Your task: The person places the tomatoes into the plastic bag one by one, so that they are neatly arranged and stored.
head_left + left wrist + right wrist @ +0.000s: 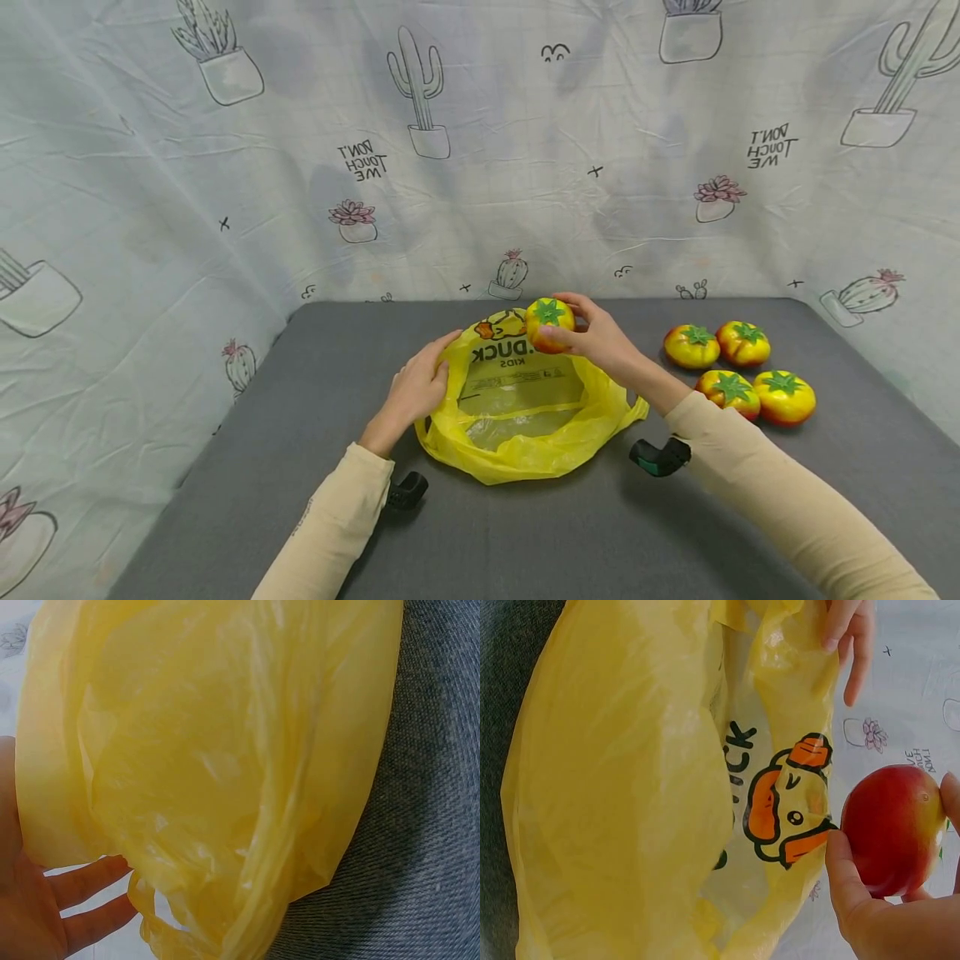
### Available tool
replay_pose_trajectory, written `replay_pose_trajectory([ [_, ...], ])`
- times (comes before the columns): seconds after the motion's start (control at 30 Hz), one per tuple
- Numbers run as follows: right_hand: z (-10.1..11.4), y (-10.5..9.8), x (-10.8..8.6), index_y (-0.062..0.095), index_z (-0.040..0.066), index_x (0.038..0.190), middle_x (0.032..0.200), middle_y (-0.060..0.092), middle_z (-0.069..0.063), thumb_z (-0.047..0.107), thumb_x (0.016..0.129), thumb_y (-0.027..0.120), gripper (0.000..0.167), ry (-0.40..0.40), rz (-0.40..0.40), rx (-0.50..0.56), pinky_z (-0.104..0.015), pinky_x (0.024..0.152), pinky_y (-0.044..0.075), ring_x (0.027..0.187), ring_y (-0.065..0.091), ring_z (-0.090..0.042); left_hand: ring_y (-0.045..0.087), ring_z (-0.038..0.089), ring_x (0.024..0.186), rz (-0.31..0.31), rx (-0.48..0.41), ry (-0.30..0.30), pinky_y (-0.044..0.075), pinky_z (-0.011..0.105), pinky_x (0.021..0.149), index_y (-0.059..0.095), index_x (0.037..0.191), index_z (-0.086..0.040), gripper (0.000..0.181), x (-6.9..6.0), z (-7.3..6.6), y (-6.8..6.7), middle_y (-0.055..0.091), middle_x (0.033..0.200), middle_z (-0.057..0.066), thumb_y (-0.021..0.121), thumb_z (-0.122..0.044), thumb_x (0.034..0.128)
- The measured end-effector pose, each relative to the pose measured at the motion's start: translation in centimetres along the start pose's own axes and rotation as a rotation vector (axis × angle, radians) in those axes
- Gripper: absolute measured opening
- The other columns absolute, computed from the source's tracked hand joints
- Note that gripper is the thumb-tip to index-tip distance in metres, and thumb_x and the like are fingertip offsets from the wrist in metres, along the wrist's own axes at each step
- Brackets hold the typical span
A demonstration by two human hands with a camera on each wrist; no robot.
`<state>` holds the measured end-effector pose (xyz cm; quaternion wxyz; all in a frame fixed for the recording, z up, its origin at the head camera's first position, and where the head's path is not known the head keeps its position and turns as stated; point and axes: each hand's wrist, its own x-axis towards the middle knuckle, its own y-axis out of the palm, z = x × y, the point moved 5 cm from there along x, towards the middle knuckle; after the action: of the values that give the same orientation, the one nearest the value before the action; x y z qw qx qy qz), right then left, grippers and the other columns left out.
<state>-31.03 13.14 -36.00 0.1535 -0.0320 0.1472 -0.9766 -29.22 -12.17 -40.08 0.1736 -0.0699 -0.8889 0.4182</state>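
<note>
A yellow plastic bag (525, 458), printed with a duck and dark letters, stands with its mouth spread wide on the grey table. My left hand (415, 385) pinches the bag's left rim, its thumb on one side of the film and fingers on the other. Above the far right part of the rim, my right hand (600, 337) holds a yellow-and-red persimmon (550, 325) with a green leafy top. Seen from the right wrist, the underside of this persimmon (892, 829) is red, gripped between thumb and fingers. The bag's lower inside shows only partly.
To the right of the bag lie several similar persimmons (783, 397) in a loose cluster, one partly behind the right sleeve. The grey tabletop (480, 533) runs back to a white cloth (517, 200) printed with cacti. A bag handle (637, 411) sticks out at the right.
</note>
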Motion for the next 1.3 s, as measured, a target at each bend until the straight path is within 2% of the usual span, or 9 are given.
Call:
replay_pose_trajectory([
  [0.2, -0.2, 0.6, 0.3, 0.029, 0.014, 0.149, 0.139, 0.039, -0.015, 0.032, 0.09, 0.067, 0.072, 0.012, -0.001, -0.002, -0.052, 0.093, 0.042, 0.118, 0.049, -0.032, 0.036, 0.016, 0.045, 0.003, 0.001, -0.007, 0.027, 0.028, 0.04, 0.04, 0.147, -0.018, 0.05, 0.1, -0.1, -0.1, 0.044, 0.143, 0.012, 0.043, -0.006, 0.099],
  [0.47, -0.3, 1.2, 0.6, 0.03, 0.015, 0.149, 0.143, 0.034, -0.015, 0.032, 0.089, 0.068, 0.073, 0.022, -0.011, -0.01, -0.051, 0.093, 0.041, 0.121, 0.046, -0.033, 0.036, 0.015, 0.044, 0.004, 0.008, -0.005, 0.027, 0.028, 0.041, 0.039, 0.147, -0.018, 0.049, 0.2, -0.2, -0.1, 0.044, 0.143, 0.012, 0.043, -0.008, 0.0995],
  [0.83, -0.5, 2.1, 1.1, 0.031, 0.014, 0.148, 0.138, 0.039, -0.014, 0.03, 0.089, 0.068, 0.071, 0.04, 0.001, 0.024, -0.053, 0.092, 0.042, 0.114, 0.05, -0.032, 0.042, 0.016, 0.051, -0.005, 0.015, -0.006, 0.029, 0.03, 0.042, 0.041, 0.146, -0.017, 0.048, 0.2, -0.2, -0.1, 0.046, 0.142, 0.01, 0.044, -0.008, 0.0993],
  [1.07, -0.8, 2.9, 1.4, 0.031, 0.013, 0.148, 0.137, 0.04, -0.014, 0.031, 0.088, 0.069, 0.073, 0.057, 0.013, 0.017, -0.05, 0.091, 0.044, 0.115, 0.05, -0.032, 0.034, 0.013, 0.041, 0.015, 0.0, -0.016, 0.028, 0.026, 0.039, 0.043, 0.145, -0.018, 0.047, 0.1, -0.1, 0.0, 0.045, 0.142, 0.009, 0.043, -0.008, 0.0995],
  [1.3, -1.0, 3.6, 1.6, 0.034, 0.016, 0.146, 0.136, 0.043, -0.013, 0.034, 0.087, 0.07, 0.072, 0.055, 0.021, -0.006, -0.05, 0.092, 0.044, 0.116, 0.049, -0.031, 0.032, 0.012, 0.039, 0.013, 0.005, -0.018, 0.027, 0.026, 0.038, 0.045, 0.144, -0.019, 0.046, 0.0, -0.1, 0.0, 0.045, 0.142, 0.008, 0.044, -0.008, 0.0992],
])
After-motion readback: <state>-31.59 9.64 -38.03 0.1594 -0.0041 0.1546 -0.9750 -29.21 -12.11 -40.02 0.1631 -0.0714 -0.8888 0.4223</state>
